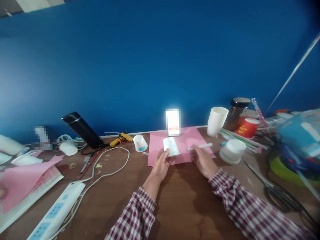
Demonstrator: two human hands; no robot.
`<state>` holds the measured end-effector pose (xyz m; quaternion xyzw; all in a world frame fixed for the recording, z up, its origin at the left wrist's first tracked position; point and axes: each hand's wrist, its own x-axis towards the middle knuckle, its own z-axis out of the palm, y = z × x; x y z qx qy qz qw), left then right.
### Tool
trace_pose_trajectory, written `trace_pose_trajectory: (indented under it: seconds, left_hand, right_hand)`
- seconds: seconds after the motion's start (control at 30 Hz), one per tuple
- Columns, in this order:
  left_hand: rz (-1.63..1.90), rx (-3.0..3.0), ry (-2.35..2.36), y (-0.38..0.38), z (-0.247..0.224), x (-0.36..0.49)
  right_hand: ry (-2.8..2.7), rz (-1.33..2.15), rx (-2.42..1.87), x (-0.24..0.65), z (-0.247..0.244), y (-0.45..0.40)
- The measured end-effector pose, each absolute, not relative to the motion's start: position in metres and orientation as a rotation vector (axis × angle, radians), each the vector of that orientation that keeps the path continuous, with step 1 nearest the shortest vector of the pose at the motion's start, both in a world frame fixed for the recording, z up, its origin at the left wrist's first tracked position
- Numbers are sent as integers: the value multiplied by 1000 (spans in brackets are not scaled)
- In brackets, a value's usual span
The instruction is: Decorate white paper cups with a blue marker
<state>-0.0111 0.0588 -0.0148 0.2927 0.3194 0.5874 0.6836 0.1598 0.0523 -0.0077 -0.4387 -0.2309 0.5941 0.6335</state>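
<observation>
In the head view, a white paper piece (172,147) with faint blue-green marks is held above a pink sheet (156,148) on the bench (185,206); whether it is a cup or a flat card cannot be told. It is pinched by the left hand (162,163) at its lower left edge, the grip closed, with the thumb laid on the near face. A pale marker (205,145) is held by the right hand (202,160) — its grip closed too, the barrel caught between thumb and fingers, the tip pointed left toward the piece but apart from it. A brightly lit screen (173,121) is stood upright at the back of the sheet, partly blurred out.

To the left, a small white cup (139,142) with a blue patch is seen just beside the sheet, then a yellow glue gun (121,139), a tilted black bottle (82,129) and a white power strip (58,211). To the right, tall white cups (217,121), an upturned translucent tub (233,150), a red cup (247,128) and dark-handled scissors (275,191) are spread near the right arm.
</observation>
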Motion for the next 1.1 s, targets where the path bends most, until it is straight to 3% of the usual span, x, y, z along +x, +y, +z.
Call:
trace_pose_trajectory:
  seconds: [1.1]
  left_hand:
    - [1319,640,720,58,-14,-10]
  right_hand:
    - [-571,1339,-1018,159,-6,51]
